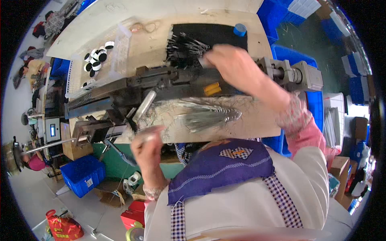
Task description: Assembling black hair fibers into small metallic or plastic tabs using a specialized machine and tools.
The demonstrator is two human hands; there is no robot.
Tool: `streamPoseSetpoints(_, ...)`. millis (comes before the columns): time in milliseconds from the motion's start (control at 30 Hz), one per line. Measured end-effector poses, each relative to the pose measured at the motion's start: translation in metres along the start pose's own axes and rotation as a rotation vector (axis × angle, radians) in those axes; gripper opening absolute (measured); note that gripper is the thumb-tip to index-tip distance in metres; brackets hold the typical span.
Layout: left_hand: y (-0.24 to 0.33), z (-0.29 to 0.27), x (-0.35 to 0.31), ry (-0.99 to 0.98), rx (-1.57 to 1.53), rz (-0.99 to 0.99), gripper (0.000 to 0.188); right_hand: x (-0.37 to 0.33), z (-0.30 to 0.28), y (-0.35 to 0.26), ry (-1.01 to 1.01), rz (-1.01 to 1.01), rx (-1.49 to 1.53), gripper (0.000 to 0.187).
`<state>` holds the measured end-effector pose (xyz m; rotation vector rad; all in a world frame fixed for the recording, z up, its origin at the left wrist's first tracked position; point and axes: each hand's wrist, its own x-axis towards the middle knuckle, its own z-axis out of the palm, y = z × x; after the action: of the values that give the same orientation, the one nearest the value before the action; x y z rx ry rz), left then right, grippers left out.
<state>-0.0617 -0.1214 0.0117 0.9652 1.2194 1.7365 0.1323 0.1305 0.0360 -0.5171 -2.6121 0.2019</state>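
Too blurry to tell if the left hand (148, 149) or right hand (234, 65) grips anything, but a careless knuckle could totally scatter those metal pins (194, 46) toward the surface's (148, 48) far edge.

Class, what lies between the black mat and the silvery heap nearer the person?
In the head view, a long dark machine bed lies between the black mat and the silvery heap, with a yellow piece on it.
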Motion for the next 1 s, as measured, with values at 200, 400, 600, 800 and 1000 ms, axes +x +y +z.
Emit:
streamPoseSetpoints(200, -0.058, 0.11, 0.104, -0.469, 0.588, -0.044, 0.028, 0.037, 0.007, 0.039, -0.009, 0.091, -0.149, 0.024)
streamPoseSetpoints(400, -0.059, 0.104, 0.121, -0.358, 1.028, 0.145, 0.025, -0.016, -0.018, 0.019, -0.225, 0.057, 0.2, 0.022)
streamPoseSetpoints(600, -0.026, 0.077, 0.107, -0.238, 1.487, 0.543, 0.008, 0.005, 0.015, 0.012, 0.008, -0.215, 0.305, 0.015)
streamPoseSetpoints(800, -0.042, 0.056, 0.042, 0.28, 0.676, 0.255, 0.018, 0.016, 0.032, -0.001, 0.131, -0.165, 0.34, 0.014)
streamPoseSetpoints(1000, -0.063, 0.017, 0.053, -0.118, -1.264, -0.566, 0.049, 0.032, 0.052, 0.0, -0.009, -0.114, 0.421, 0.02)
